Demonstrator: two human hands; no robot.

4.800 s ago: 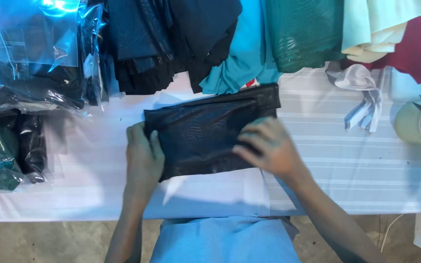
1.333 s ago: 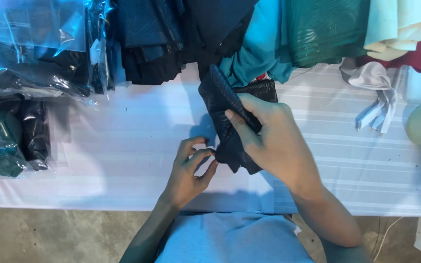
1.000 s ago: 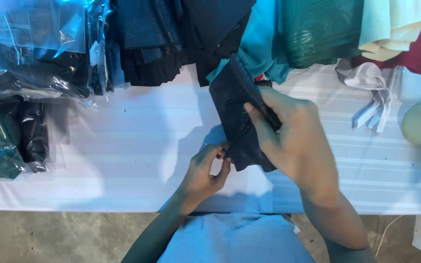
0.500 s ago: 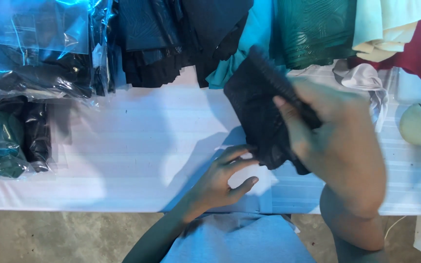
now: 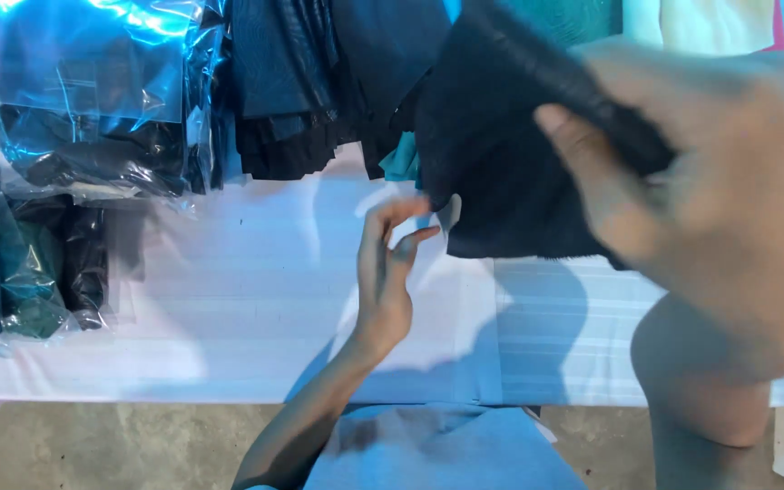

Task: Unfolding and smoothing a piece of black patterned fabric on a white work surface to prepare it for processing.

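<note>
Folded black garment (image 5: 510,172) raised close to camera, pinched in right hand (image 5: 719,191), left hand (image 5: 387,272) open, fingers loosely curled, at its lower corner

Right hand (image 5: 710,200) raised, grip closed; left hand (image 5: 387,268) low, fingers loosely curled.

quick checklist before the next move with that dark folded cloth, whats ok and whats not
1. Right hand grips the dark cloth: ok, fingers wrap its upper edge.
2. Cloth lifted off the table: ok, it hangs above the white cover.
3. Left hand on the cloth: cannot tell, its fingertips are at the lower left corner, but contact is unclear.
4. Cloth folded neatly: cannot tell, the picture is blurred and the right hand hides part of it.
5. Bagged clothes apart from the hands: ok, they lie at the far left.
6. Stacked fabrics apart from the cloth: cannot tell, they overlap in this view.
</note>
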